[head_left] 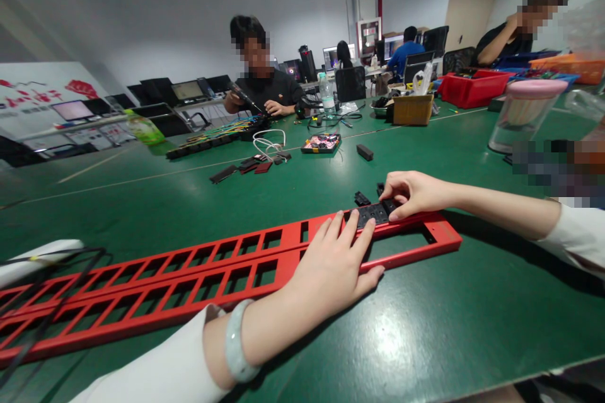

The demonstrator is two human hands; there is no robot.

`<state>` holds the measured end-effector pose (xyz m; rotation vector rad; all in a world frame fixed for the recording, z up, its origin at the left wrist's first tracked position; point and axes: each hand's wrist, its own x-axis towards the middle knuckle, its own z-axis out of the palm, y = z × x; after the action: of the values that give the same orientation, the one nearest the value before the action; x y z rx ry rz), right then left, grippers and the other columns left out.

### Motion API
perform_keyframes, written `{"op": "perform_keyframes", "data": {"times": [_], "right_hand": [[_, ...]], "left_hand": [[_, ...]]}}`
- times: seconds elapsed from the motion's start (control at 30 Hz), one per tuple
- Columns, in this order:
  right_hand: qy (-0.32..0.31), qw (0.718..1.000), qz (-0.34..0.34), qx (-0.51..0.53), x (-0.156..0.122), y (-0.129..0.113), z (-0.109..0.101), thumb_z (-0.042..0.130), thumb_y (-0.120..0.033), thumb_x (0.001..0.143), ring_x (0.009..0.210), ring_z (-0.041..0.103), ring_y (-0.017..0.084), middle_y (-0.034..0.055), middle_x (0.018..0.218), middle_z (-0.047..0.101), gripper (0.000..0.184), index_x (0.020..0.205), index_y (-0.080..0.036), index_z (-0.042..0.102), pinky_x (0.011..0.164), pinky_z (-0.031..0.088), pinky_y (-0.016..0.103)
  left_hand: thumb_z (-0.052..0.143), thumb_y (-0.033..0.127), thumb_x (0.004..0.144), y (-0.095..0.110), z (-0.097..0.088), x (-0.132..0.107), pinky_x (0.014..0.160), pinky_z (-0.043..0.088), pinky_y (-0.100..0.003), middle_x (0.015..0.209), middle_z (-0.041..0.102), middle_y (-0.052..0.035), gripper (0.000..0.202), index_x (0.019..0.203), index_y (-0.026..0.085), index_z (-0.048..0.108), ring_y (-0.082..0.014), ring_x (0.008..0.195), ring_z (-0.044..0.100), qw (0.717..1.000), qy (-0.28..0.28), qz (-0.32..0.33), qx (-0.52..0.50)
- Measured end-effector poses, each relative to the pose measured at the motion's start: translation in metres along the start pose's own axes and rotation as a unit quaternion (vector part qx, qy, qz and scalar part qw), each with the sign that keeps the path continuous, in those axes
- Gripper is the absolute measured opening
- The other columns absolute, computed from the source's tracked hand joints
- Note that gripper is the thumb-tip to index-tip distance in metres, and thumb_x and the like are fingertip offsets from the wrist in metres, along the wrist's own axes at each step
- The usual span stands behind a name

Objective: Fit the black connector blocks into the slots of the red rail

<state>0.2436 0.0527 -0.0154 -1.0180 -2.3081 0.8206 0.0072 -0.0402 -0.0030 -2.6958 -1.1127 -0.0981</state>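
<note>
A long red frame (289, 266) with two rows of rectangular openings lies on the green table, running from the left edge to the middle right. Across its right part my left hand (333, 258) lies flat with the fingers spread, fingertips at the edge of some black modules (372, 216) seated in the far row. My right hand (410, 196) pinches a small black module (389, 206) at the right end of that group. Just beyond the frame sits a loose black piece (362, 198). The near opening on the right shows bare table through it.
Farther back on the green table (449, 321) are dark strips (250, 165), a small box of wires (321, 143) and a black block (365, 152). A lidded plastic cup (524, 116) and a red bin (472, 88) stand at right. Opposite, a person (267, 91) holds a tool. Black cables (61, 302) cross the frame's left end.
</note>
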Motion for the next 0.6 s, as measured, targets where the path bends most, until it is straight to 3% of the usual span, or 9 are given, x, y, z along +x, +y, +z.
{"op": "perform_keyframes", "data": {"times": [0.6], "right_hand": [[0.003, 0.998, -0.021, -0.056, -0.0013, -0.005, 0.0002, 0.072, -0.045, 0.058, 0.061, 0.045, 0.01, -0.0008, 0.073, 0.045, 0.038, 0.081, -0.016, 0.064, 0.054, 0.037, 0.023]], "left_hand": [[0.039, 0.051, 0.083, 0.0001, -0.0003, 0.0, 0.101, 0.027, -0.049, 0.138, 0.035, -0.0162, 0.063, 0.135, 0.016, 0.032, -0.035, 0.125, 0.032, 1.0, -0.006, -0.001, 0.0]]}}
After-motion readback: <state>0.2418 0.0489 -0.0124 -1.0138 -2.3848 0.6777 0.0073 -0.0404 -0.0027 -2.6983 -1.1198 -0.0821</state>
